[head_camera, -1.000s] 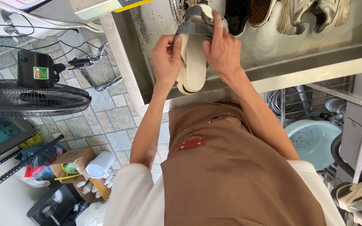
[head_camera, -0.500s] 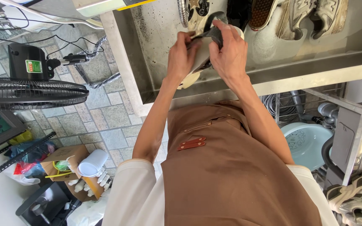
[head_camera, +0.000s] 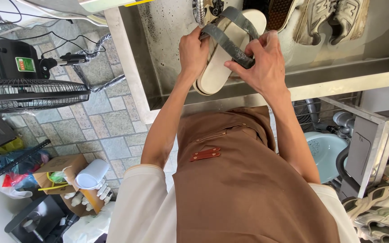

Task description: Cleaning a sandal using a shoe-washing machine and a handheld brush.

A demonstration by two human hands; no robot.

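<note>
The cream sandal [head_camera: 223, 58] now lies lengthwise between both hands over the steel sink [head_camera: 167, 67], footbed turned up toward the camera with its grey straps [head_camera: 230, 38] on top. A second ago it was held more on edge, with the sole facing out, and half a second ago it was bunched between the palms; it has since been rolled over so the strap side shows.

The left hand [head_camera: 193, 53] keeps a closed grip on the sandal's left edge, thumb over the footbed and fingers wrapped beneath. The right hand [head_camera: 260, 63] has shifted from the sole onto the straps: its fingers pinch the lower grey strap and pull it slightly away from the footbed, so its grip is shut on the strap rather than on the body of the sandal.

This suggests the work has moved from the underside to the straps and the footbed under them.

Other shoes, among them a pair of pale sneakers [head_camera: 334, 20], rest against the far wall of the sink. A floor fan [head_camera: 28, 94] stands on the paved floor to the left, and a light blue basin [head_camera: 323, 150] sits under the sink to the right.
</note>
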